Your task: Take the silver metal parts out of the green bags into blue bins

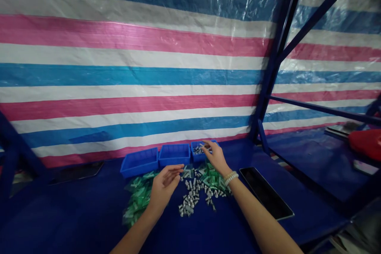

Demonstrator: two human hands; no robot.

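Left hand point(163, 184) over the desk point(232, 226), front of the middle blue bin point(174, 154), fingers point(172, 169) extended and slightly curled, thumb standing apart from them, so open; fingertips near a few small clear packets point(188, 171), contact can't be told. Right hand point(216, 158) reaches to the right blue bin point(195, 158), fingers bent over its opening; a small pale piece point(202, 145) shows by the fingertips, but can't tell if it's pinched or just behind them. Small metal parts lie inside that bin. Three bins stand in a row at the back of the desk, close beside each other, left blue bin point(139, 162) slightly angled. Loose metal fasteners point(189, 202), bolt-like, are scattered in a heap on the desk between the two forearms, some lying on their sides. Green packets point(138, 198) piled left, partly behind the left hand and wrist; second green pile point(212, 175) right, beside the right wrist, fasteners along its near edge. Two beaded bracelets point(231, 177) on the right wrist. Tablet-like dark slab point(266, 193) lies flat on the desk, right of the right forearm, set diagonally. Behind: striped plastic sheet point(133, 55), pink, white and blue, and blue metal frame point(269, 71). Red item point(366, 145) at far right, too blurred to name.
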